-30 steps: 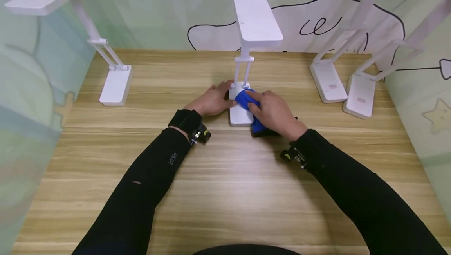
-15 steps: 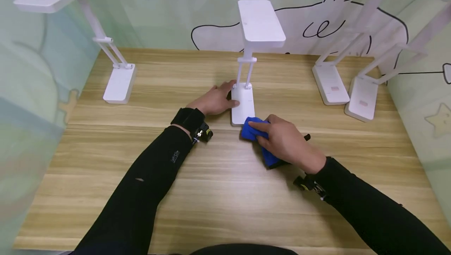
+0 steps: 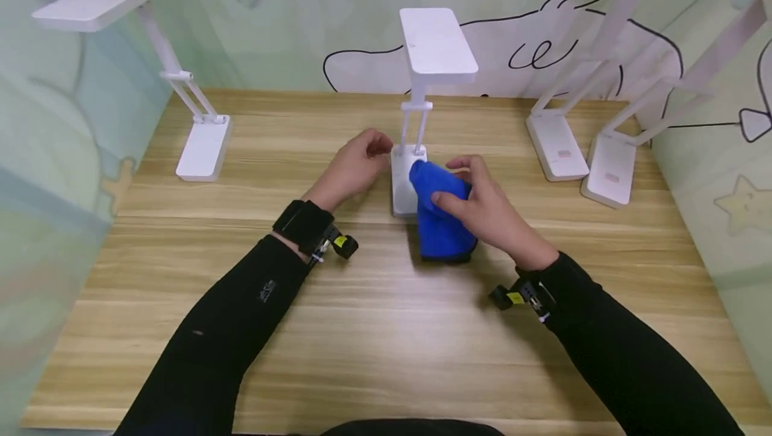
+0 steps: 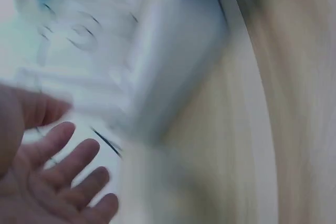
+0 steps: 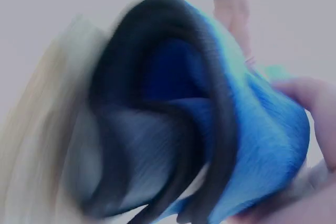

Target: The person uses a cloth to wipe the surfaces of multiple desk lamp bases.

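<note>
A white folding desk lamp (image 3: 439, 45) stands upright at the table's middle, its slab-shaped base (image 3: 403, 185) partly covered by a blue cloth (image 3: 443, 232). My right hand (image 3: 485, 211) holds that cloth between thumb and fingers, and it hangs loosely over the base's right side. In the right wrist view the dark-edged cloth (image 5: 268, 140) is folded over, with fingers at its right. Just left of the base is my left hand (image 3: 356, 165). In the left wrist view its fingers are loosely bent with nothing in them, apart from the blurred base (image 4: 181, 45).
A similar white lamp (image 3: 205, 148) stands at the left. Two more, a nearer-middle lamp (image 3: 557, 148) and an outer lamp (image 3: 610, 171), stand close together at the right. Printed walls (image 3: 289, 41) border the wooden table (image 3: 386, 349) at the back and sides.
My right hand wiped down to the base's near end, then lifted back up with the cloth, which now hangs more unfolded. My left hand has let go of the base.
</note>
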The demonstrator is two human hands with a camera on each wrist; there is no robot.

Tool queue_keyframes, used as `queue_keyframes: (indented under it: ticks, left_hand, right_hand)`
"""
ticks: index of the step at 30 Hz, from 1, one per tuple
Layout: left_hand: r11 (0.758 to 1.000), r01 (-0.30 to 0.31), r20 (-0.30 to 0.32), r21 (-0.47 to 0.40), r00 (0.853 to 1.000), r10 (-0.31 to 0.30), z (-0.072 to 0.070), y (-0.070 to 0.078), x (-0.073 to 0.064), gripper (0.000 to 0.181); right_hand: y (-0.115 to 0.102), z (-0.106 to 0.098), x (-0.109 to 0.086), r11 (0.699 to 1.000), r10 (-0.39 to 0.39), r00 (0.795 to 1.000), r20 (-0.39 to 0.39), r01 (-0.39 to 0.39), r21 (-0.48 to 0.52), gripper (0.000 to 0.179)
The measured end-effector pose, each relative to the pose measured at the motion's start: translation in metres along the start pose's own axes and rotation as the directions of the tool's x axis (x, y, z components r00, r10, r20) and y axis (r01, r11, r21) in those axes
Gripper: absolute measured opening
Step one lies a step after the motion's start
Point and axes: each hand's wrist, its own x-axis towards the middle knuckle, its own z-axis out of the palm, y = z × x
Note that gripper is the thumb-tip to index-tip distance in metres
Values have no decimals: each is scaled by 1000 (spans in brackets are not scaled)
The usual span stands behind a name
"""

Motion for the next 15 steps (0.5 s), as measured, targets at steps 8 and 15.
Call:
queue_keyframes:
  ticks: [8, 15]
  left_hand:
    - [983, 19, 80, -182, 997, -5, 31, 24, -42, 65]
    - [967, 60, -24, -246, 997, -68, 34, 19, -47, 74]
  right_hand:
    - [-15, 23, 12, 942, 83, 975, -205, -10, 335, 48]
    - [-15, 36, 6, 886, -16, 999, -37, 32, 463, 36]
